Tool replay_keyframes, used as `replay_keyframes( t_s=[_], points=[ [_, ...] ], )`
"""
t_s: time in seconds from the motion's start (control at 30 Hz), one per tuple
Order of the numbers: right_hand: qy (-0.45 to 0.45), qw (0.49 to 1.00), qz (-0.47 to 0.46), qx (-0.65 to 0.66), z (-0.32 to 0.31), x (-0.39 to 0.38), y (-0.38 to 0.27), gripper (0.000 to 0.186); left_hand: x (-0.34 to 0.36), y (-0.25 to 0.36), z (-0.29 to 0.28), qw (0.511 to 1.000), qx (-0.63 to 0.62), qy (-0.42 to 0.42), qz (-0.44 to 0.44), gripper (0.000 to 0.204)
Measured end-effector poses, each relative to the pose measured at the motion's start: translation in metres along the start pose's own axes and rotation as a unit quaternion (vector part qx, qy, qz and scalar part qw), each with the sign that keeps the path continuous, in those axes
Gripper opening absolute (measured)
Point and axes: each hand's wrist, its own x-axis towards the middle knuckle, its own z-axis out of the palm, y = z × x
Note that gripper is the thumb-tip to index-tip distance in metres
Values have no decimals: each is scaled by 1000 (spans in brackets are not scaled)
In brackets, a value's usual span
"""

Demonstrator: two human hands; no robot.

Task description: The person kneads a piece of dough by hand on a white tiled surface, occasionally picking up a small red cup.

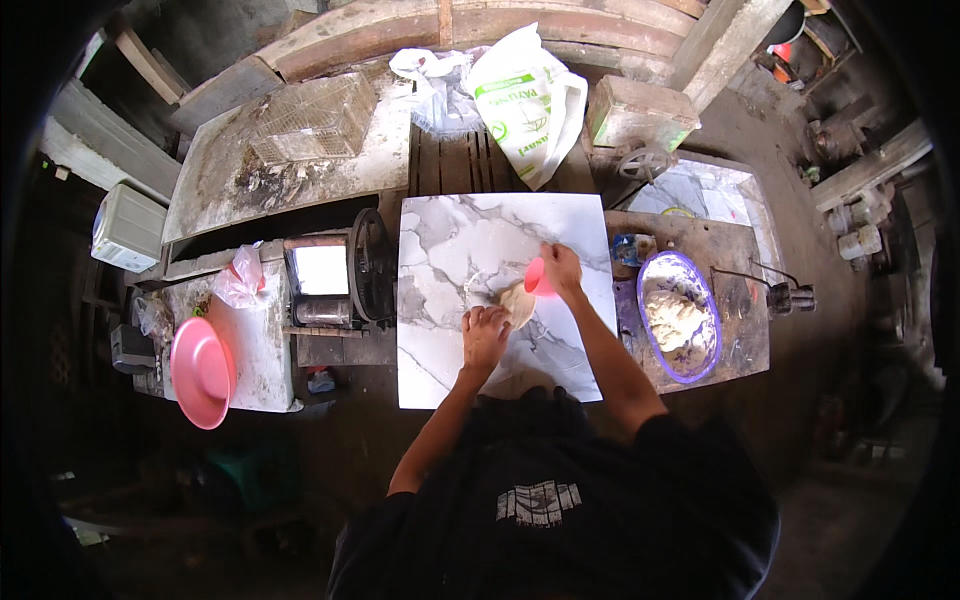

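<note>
Looking at a pretty cluttered workspace, so going big to small. Seeing a grimy pale bench (205, 190) beyond and left of the marble-look board (440, 240), and leaning in over that board from its near edge. Spotting a roller machine (322, 308) just left of the board, and a white sack (530, 105) past its far edge. Finding a purple-rimmed tub (688, 379) right of the board, with a dough heap (675, 322) inside, plus a pink basin (203, 365) well off to the board's left.

Now getting to the good bit: working a small dough piece (518, 305) around the middle of the board. Resting the left hand (486, 330) on its near-left side, palm down, fingers loosely spread, not visibly clutching anything. Gripping a pink cup (537, 278) in the right hand (562, 268), right by the dough's far-right edge.

Tipping the cup's mouth toward the board's left side, apparently. Not getting a clear long axis or pointing end off the dough piece: looking roundish, partly hiding under fingers and cup. Not making out any contents in the cup either.

Guessing at a dusting or shaping step. Figuring on needing a steady left hand next, plus a controlled tilt or clean lift of the cup.
</note>
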Motion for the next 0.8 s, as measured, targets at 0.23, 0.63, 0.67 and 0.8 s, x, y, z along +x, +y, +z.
replay_keyframes(
  t_s=[0.23, 0.63, 0.67, 0.8],
  points=[
    [141, 983, -115, -1, 12, -90, -21, 36, 0, -17, -17, 990, -121, 1, -69, 21],
    [149, 985, -30, -77, 33, -101, -24, 21, -18, -4, -18, 986, -137, -15, -88, 22],
    [107, 988, -11, -111, 28, -97, -24, 20, -23, 1, -19, 986, -139, -21, -91, 22],
    [28, 990, 0, -135, 13, -78, -27, 22, -29, 16, -31, 994, -60, -48, -73, 23]
  ],
)
